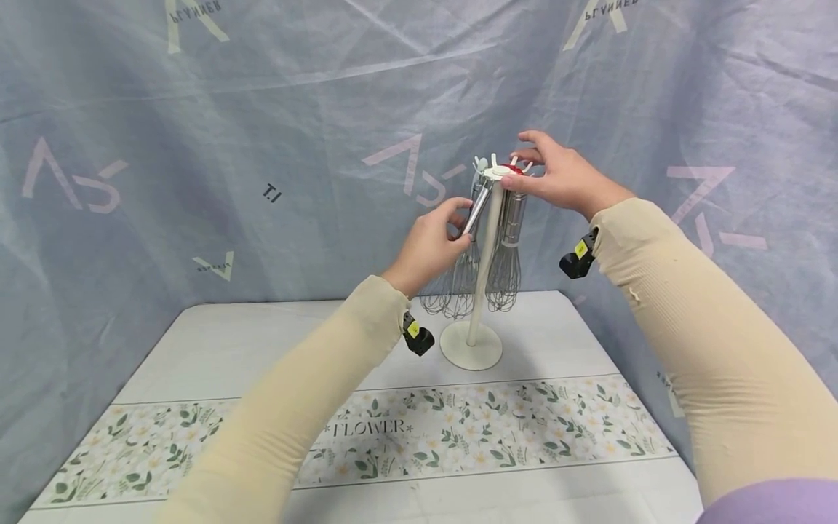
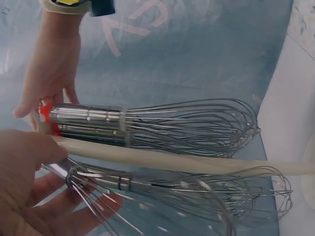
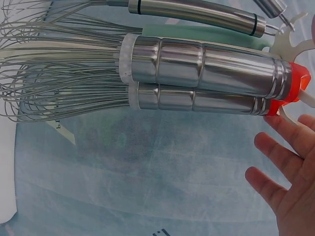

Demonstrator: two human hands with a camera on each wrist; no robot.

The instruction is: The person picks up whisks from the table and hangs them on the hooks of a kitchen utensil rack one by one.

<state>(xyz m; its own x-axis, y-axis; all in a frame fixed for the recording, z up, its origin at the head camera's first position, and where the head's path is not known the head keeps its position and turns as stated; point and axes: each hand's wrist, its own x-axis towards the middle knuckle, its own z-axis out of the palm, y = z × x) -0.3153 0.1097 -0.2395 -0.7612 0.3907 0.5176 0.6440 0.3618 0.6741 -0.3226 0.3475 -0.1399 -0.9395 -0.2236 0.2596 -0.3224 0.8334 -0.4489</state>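
Note:
My left hand [image 1: 427, 241] pinches the slim metal handle of a whisk [image 1: 476, 211], left of a cream whisk stand [image 1: 484, 280]. This handle slants up to the stand's top, and in the right wrist view its wire loop [image 3: 286, 20] is right by a hook. At the hub, my right hand [image 1: 559, 173] holds the stand's top between thumb and fingers, some fingers spread. A fingertip is right at the red end of one of two thick-handled whisks [image 3: 236, 71] hanging there. Another whisk with a slim silver handle [image 3: 197, 14] hangs beside a pale green handle [image 3: 209, 35].
The stand's round base [image 1: 471, 356] sits on a white table [image 1: 262, 327] with a floral band [image 1: 458, 437] across it. A blue-grey cloth [image 1: 294, 145] with printed letters hangs behind and at both sides.

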